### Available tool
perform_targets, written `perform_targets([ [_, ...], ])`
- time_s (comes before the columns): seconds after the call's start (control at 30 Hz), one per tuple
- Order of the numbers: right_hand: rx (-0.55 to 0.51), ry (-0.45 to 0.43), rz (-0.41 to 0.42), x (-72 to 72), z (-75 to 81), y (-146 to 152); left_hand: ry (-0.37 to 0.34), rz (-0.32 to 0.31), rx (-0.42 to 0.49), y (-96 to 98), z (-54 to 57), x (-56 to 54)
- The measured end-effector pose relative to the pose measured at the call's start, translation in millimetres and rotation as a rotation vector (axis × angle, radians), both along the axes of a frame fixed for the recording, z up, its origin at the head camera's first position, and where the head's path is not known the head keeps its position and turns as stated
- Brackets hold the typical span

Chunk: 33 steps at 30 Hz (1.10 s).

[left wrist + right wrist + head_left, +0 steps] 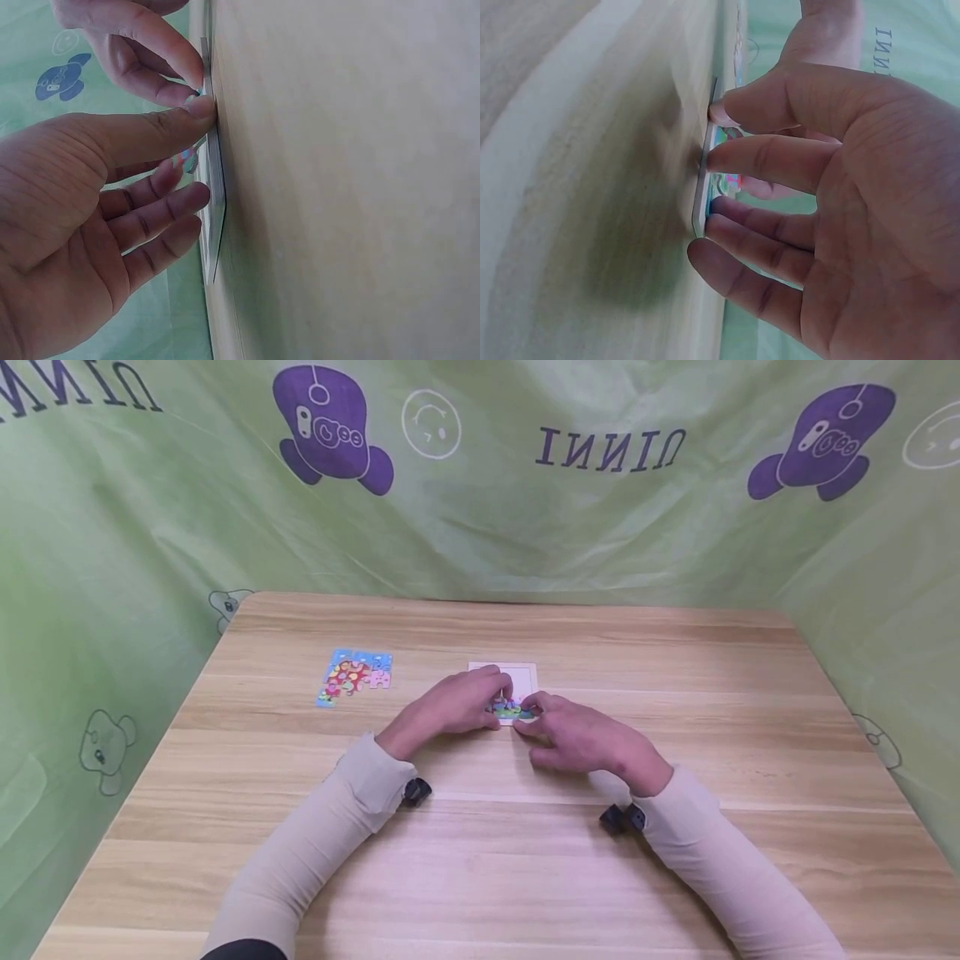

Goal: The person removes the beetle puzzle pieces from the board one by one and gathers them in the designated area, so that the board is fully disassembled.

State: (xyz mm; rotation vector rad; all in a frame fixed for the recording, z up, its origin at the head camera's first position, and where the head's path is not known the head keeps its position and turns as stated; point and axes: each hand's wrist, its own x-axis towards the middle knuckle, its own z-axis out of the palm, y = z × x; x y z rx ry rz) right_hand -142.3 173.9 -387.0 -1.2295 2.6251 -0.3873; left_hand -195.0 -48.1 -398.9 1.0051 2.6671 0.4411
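Note:
A small pale puzzle tray (pixel 522 675) lies on the table under both hands, with colourful puzzle pieces (pixel 513 712) along its near side. My left hand (pixel 461 700) bends over the tray. Its thumb (pixel 196 106) sits at the tray's near edge, and curled fingers hold a small tilted puzzle piece (pixel 191 161); the index finger is largely hidden. From the right, my right hand (pixel 581 737) touches the tray's edge and pieces with its fingertips (pixel 714 161). The other fingers (pixel 742 281) spread loosely, and no piece shows in its grasp.
To the left lies a partly joined jigsaw (pixel 358 675) in blue, red and pink. The wooden table (pixel 465 877) runs back to a green printed cloth (pixel 480 543). Dark wrist cameras (pixel 417 791) hang near both sleeves.

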Motion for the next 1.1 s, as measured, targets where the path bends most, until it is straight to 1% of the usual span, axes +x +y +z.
perform_targets([
  [0.27, 0.009, -0.011, -0.013, 1.3, 0.1, -0.3, 0.002, -0.004, 0.012, -1.2, 0.4, 0.1],
  [0.47, 0.007, 0.006, -0.001, 1.5, -2.1, 1.7, -0.012, -0.016, 0.029, -2.7, -0.9, -1.0],
  [0.57, 0.008, 0.001, -0.002, 1.9, -2.1, 2.3, 0.002, -0.021, 0.031, -3.3, -1.0, -1.5],
  [0.7, 0.009, -0.012, -0.010, 2.0, -1.0, 2.4, 0.047, -0.024, 0.033, -2.3, -0.8, -1.5],
  [0.83, 0.003, -0.017, -0.015, 1.9, -0.2, 2.3, 0.071, -0.009, 0.045, -0.1, -0.7, -1.1],
  [1.1, 0.001, -0.003, -0.009, 2.8, -2.2, 2.5, 0.054, 0.029, 0.055, 1.0, 0.4, -0.6],
])
